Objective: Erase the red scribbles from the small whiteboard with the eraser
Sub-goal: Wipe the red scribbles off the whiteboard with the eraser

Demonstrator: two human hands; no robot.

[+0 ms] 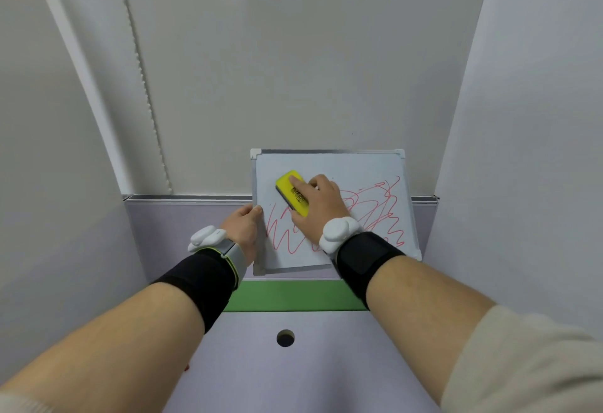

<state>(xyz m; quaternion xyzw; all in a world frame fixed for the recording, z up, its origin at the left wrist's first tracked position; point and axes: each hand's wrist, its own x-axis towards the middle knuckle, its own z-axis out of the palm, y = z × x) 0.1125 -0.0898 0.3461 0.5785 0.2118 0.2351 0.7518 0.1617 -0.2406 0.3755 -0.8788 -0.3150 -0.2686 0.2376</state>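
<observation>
**Board may slip while most of the red is still there**

The left hand (245, 224) pinches the left edge of the whiteboard (329, 164), thumb over the frame, steadying it on the purple desk (293, 380). Just to its right, the right hand (321, 198) is clamped on the yellow eraser (291, 191), fingers curled over its top, pressing it flat near the board's upper left.

The red scribbles (375, 210) run from the lower left across to the right side; only the top strip looks clean.

Risks, as I judge them: the board overhangs the desk's back edge, so a hard stroke toward the right could pivot it out of the left hand's light hold. The wrist lies across the ink and may smear it. A tilted eraser would leave streaks.
</observation>
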